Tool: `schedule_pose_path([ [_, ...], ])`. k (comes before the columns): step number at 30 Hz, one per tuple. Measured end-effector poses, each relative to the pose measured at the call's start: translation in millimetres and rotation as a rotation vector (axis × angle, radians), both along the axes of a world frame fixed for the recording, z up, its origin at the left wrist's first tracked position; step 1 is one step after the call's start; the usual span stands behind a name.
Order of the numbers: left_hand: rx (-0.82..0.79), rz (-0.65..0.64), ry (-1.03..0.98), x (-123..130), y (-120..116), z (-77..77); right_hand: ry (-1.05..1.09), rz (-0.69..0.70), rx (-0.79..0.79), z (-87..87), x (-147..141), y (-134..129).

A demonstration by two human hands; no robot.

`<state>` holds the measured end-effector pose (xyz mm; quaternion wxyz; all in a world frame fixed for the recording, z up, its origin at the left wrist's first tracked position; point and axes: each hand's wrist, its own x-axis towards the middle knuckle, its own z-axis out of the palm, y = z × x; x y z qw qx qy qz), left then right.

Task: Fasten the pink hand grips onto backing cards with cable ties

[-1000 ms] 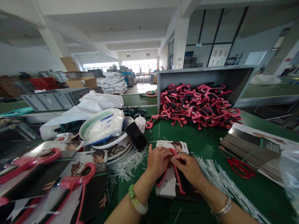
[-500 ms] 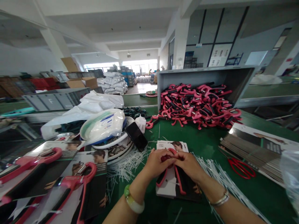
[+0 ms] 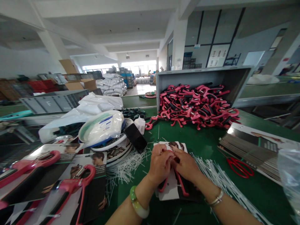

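Both hands meet over a stack of printed cards (image 3: pixel 167 192) on the green table. My left hand (image 3: pixel 160 162), with a green and white bangle at its wrist, is closed at the head of pink-and-black pliers (image 3: pixel 183 186). My right hand (image 3: pixel 186 164), with a silver bracelet at its wrist, is closed against the left fingers at the same spot. The pliers lie on the top card, handles toward me; their head is mostly hidden by the fingers. White cable ties (image 3: pixel 217 178) lie right of the cards, and more (image 3: pixel 125 165) lie to the left.
A grey crate (image 3: pixel 203 72) on its side spills pink pliers (image 3: pixel 199 106). Carded pliers (image 3: pixel 75 184) lie at the left, near stacked bowls and a black phone (image 3: pixel 136 137). Red scissors (image 3: pixel 240 167) and a card pile (image 3: pixel 253 153) are at the right.
My left hand has turned and risen slightly, its fingers now bunched higher over the pliers' head. My right fingers have curled in closer. The whole view has shifted slightly.
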<state>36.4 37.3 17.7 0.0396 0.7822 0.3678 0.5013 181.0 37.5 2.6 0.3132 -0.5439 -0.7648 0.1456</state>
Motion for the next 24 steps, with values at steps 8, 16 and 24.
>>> schedule_pose_path([
  [8,-0.415,0.086,0.020,-8,-11,-3.6,0.220,-0.008,0.089,-0.8,11,8],
  [16,-0.624,0.155,0.012,-4,-24,-18.4,-0.015,0.131,0.121,7.4,6,6],
  [24,-0.621,0.237,-0.019,4,-26,-15.8,-0.362,0.146,0.374,11.6,3,-7],
])
